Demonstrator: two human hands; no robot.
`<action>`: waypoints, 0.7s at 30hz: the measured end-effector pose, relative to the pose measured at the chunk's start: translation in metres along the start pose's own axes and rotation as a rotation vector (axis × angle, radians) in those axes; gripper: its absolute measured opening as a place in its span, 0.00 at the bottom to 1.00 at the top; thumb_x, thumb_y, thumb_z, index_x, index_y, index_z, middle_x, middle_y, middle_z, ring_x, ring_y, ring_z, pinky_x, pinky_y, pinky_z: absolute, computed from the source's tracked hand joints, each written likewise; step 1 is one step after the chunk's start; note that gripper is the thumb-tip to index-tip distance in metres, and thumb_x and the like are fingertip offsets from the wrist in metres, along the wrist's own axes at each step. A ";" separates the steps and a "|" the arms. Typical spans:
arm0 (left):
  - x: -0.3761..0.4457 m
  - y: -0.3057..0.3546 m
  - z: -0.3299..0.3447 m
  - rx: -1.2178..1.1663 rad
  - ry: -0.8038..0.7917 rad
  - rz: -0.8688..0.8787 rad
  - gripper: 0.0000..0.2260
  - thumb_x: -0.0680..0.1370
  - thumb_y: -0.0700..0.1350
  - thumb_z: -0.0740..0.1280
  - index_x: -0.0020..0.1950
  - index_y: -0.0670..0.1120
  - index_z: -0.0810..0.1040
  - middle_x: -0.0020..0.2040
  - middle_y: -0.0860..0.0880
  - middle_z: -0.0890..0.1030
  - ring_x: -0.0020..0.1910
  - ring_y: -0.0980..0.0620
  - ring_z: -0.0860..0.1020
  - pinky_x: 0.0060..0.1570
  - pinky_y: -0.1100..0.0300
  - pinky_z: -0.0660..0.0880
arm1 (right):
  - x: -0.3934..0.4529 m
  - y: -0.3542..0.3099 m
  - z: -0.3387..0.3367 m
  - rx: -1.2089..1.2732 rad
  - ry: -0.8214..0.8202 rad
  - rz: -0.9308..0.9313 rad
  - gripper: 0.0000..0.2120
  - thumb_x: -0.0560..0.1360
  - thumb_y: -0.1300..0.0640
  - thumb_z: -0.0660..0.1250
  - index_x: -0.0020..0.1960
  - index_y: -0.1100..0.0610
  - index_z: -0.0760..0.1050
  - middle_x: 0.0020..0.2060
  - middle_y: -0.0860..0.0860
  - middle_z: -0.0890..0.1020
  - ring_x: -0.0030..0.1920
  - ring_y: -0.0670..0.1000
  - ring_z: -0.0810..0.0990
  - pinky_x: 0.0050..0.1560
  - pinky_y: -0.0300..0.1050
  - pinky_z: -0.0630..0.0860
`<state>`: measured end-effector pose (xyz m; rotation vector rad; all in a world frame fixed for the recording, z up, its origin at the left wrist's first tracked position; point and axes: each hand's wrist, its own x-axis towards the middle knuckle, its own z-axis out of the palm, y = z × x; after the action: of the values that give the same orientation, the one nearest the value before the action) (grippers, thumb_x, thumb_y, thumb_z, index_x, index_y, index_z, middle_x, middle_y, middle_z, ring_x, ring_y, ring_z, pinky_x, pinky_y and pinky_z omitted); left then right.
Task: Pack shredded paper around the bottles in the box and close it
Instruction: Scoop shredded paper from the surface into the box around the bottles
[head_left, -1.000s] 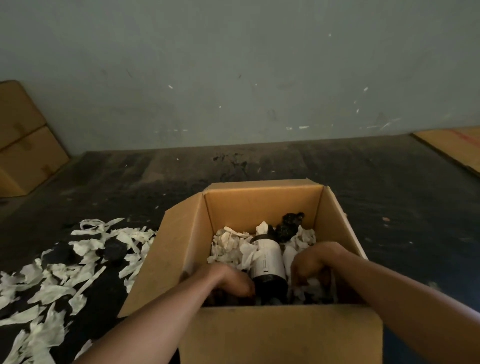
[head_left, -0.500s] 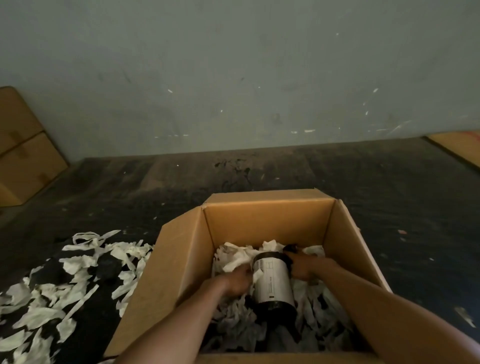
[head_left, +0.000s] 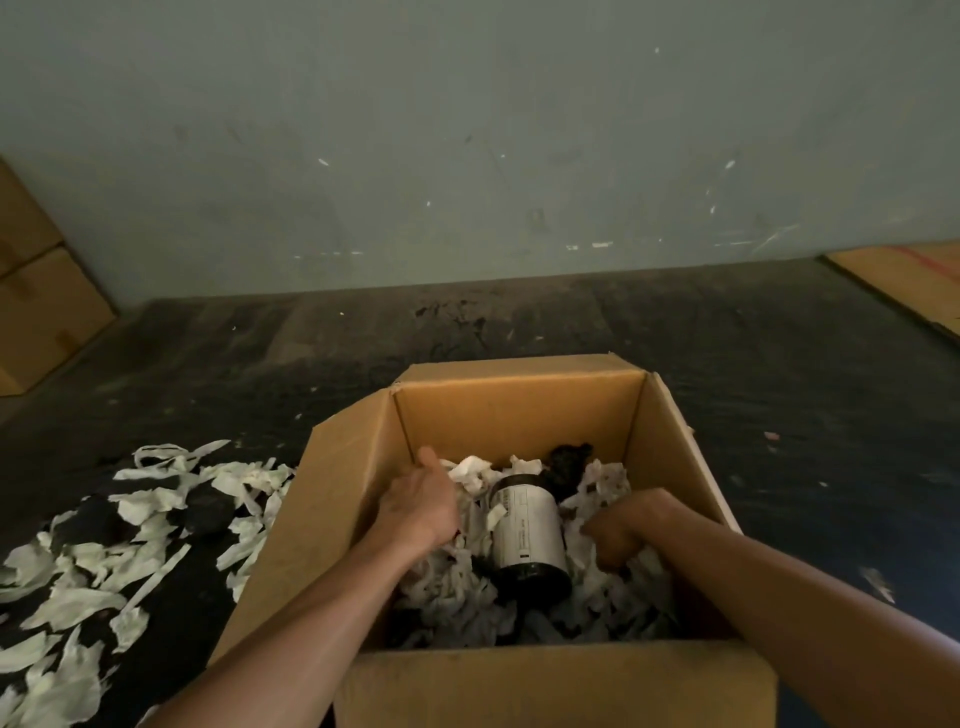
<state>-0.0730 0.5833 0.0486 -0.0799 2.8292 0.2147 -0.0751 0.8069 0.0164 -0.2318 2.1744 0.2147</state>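
you are reaching both hands into the open brown cardboard box (head_left: 519, 410). your left hand (head_left: 421, 501) is lying released, flat on the white shredded paper (head_left: 457, 577); your right hand (head_left: 621, 532) is curling into it, grasp unclear. the dark glass bottle with a white label (head_left: 527, 535) is lying between them, paper on both sides.

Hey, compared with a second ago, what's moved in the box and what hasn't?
The left hand moved from the near left of the labelled bottle up toward the box's left wall. The right hand sits lower at the bottle's right, pressed into the shredded paper. The bottle, the box, its open flaps and the floor scraps look unchanged.
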 end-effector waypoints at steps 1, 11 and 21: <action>-0.001 0.000 0.000 -0.050 0.041 0.022 0.24 0.78 0.37 0.65 0.71 0.46 0.59 0.54 0.44 0.69 0.40 0.53 0.73 0.32 0.62 0.68 | -0.003 0.000 -0.005 0.021 0.023 -0.002 0.26 0.80 0.51 0.62 0.77 0.55 0.63 0.75 0.55 0.67 0.72 0.57 0.68 0.68 0.54 0.69; -0.002 -0.005 0.046 0.404 -0.591 0.184 0.25 0.81 0.42 0.60 0.78 0.45 0.61 0.76 0.43 0.66 0.73 0.43 0.67 0.65 0.50 0.69 | -0.022 -0.016 0.018 0.068 -0.001 -0.013 0.26 0.82 0.51 0.60 0.78 0.54 0.61 0.76 0.55 0.66 0.73 0.57 0.67 0.69 0.53 0.66; -0.015 -0.013 -0.017 -0.140 -0.113 0.346 0.20 0.80 0.44 0.60 0.72 0.53 0.72 0.71 0.46 0.73 0.66 0.46 0.74 0.64 0.47 0.74 | -0.062 -0.013 -0.036 0.430 0.428 -0.058 0.18 0.81 0.54 0.60 0.71 0.53 0.72 0.68 0.52 0.75 0.64 0.53 0.75 0.65 0.50 0.71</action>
<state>-0.0622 0.5680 0.0669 0.3825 2.6938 0.4760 -0.0646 0.7916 0.0866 -0.0987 2.5656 -0.3671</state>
